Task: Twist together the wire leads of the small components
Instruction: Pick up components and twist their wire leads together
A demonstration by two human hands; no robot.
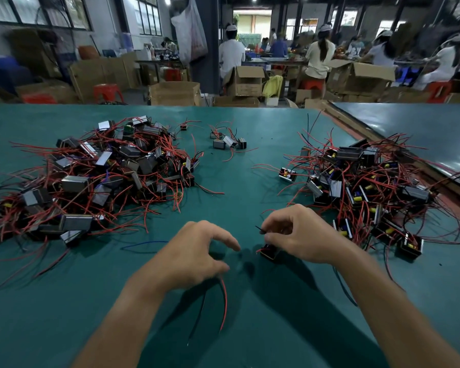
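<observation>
Factory workshop, cardboard boxes (pixel 174 92), seated workers (pixel 231 55)

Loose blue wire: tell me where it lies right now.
In the head view the loose blue wire lies on the green table, left of centre, between the left hand and the near edge of the left pile of components.

The right hand (pixel 300 235) pinches a black lead (pixel 259 229) just above a small black component (pixel 268 253) on the green worktop (pixel 237 181). Just left of the component, the left hand (pixel 194 253) curls its fingers (pixel 231 244). A red lead (pixel 225 301) trails from under it, grip unclear. Beyond the component lie a left pile (pixel 98 176) and a right pile (pixel 369 189) of wired components.
</observation>
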